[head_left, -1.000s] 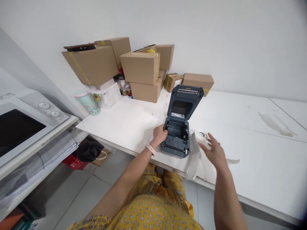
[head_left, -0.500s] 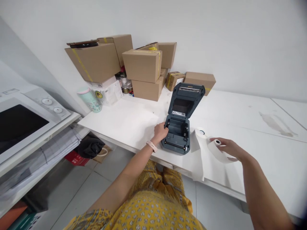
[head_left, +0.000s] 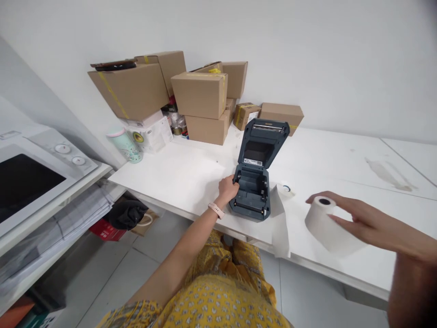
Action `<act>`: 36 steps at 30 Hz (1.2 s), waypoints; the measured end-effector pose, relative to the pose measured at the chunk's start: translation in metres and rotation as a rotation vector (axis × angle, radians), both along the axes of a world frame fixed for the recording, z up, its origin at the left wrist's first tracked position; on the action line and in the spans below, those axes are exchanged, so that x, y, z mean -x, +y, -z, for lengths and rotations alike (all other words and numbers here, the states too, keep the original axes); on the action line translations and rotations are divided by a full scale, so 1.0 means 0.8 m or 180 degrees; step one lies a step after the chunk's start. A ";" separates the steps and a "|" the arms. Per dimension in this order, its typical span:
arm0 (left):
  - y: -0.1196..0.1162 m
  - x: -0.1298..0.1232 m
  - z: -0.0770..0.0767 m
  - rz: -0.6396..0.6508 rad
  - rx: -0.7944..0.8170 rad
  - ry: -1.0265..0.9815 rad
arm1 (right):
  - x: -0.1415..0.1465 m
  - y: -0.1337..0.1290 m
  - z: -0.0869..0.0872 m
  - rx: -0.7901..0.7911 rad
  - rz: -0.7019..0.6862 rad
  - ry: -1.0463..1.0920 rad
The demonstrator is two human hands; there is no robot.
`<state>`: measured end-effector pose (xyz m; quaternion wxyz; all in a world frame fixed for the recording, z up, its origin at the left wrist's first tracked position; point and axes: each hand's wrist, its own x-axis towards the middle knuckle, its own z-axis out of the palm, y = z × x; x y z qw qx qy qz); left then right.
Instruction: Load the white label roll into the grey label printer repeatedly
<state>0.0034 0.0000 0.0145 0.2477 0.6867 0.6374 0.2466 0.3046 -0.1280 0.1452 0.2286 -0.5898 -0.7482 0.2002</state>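
Observation:
A dark grey label printer [head_left: 251,200] stands near the table's front edge, its lid [head_left: 264,141] raised and its roll bay showing nothing inside. Wrapped round the printer's left side is my left hand [head_left: 227,187], thumb at the rim. To the right, my right hand [head_left: 367,219] grips a white paper roll [head_left: 319,221] above the table, with fingers and thumb on either side of its dark core. A loose strip of its paper trails rightward under the hand, blurred. Between printer and roll, a white paper strip [head_left: 281,228] hangs over the front edge.
Cardboard boxes [head_left: 200,95] are stacked against the wall, behind the white table [head_left: 170,177]. A mint green tumbler [head_left: 125,146] stands by a white box [head_left: 153,136] at the left. A microwave [head_left: 30,168] sits on a shelf beyond the table's left end.
My right hand has moved right and closer to me with the paper roll, away from the printer. My left hand stays on the printer's side.

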 end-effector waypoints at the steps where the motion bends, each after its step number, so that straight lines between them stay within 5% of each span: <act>1: 0.000 0.000 0.001 0.0010 0.0006 -0.0002 | 0.022 -0.002 -0.013 0.0266 -0.0567 -0.0142; 3: 0.000 0.000 0.002 0.0018 0.0005 0.0016 | 0.065 0.010 -0.024 0.0498 -0.1149 -0.0359; 5: 0.000 0.000 0.002 0.0002 0.0012 0.0044 | 0.100 0.039 -0.015 0.0535 -0.1220 -0.0460; 11: -0.004 0.001 -0.003 -0.0054 0.0053 -0.0014 | 0.147 0.155 0.063 0.0442 -0.1226 -0.0753; 15: -0.006 0.001 -0.007 -0.0117 0.0125 -0.0032 | 0.159 0.186 0.099 0.0405 -0.1066 -0.1292; 24: -0.004 0.001 -0.002 -0.0141 0.0118 -0.0115 | 0.167 0.176 0.134 0.0059 -0.0789 -0.1753; 36: -0.002 0.000 0.002 -0.0123 0.0052 -0.0091 | 0.169 0.130 0.149 -0.0561 -0.0630 -0.1266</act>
